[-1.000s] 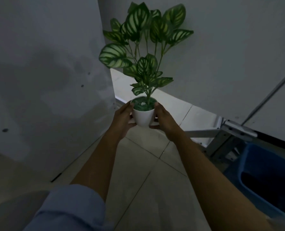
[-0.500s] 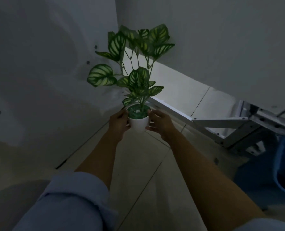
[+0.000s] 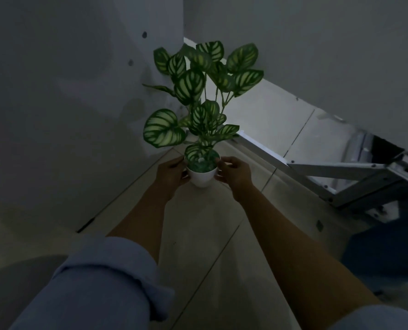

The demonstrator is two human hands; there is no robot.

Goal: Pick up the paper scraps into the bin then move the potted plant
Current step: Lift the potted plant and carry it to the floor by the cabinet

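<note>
The potted plant (image 3: 201, 176) is a small white pot with striped green leaves, low over the tiled floor near the corner of two walls. My left hand (image 3: 170, 175) grips the pot's left side and my right hand (image 3: 234, 173) its right side, fingers curled at the rim. Whether the pot's base touches the floor I cannot tell. No paper scraps show in this view. A blue shape (image 3: 386, 248) at the right edge may be the bin, mostly out of frame.
A grey wall (image 3: 67, 103) stands close on the left and another (image 3: 317, 44) runs behind the plant. A metal frame (image 3: 341, 172) lies on the floor at the right. Lighter tiles (image 3: 281, 125) stretch beyond it.
Both hands have carried the plant down and toward the wall corner; the view has tilted down and left, so the blue bin has slid almost out of frame.
</note>
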